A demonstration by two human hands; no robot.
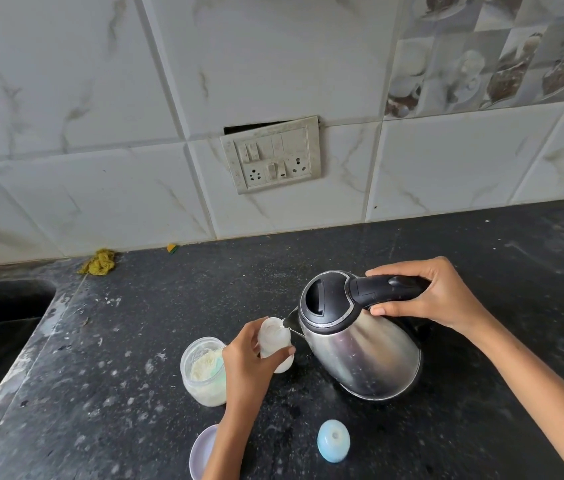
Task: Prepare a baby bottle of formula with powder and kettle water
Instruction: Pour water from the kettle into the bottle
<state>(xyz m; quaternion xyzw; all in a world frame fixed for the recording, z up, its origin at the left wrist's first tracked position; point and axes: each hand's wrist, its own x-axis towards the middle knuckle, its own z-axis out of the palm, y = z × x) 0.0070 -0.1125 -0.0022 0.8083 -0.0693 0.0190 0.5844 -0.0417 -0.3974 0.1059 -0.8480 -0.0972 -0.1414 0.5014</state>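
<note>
Two hands grip: right (pixel 436 299) around steel kettle's (pixel 360 344) black handle, left (pixel 249 358) around frosted bottle (pixel 273 341)

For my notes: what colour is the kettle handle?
Black; the kettle handle shows clearly in the head view, held by the right hand.

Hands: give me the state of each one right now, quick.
Left hand: closed around the baby bottle, steadying it on the counter.
Right hand: closed on the kettle handle, tipping it toward the bottle.
</note>
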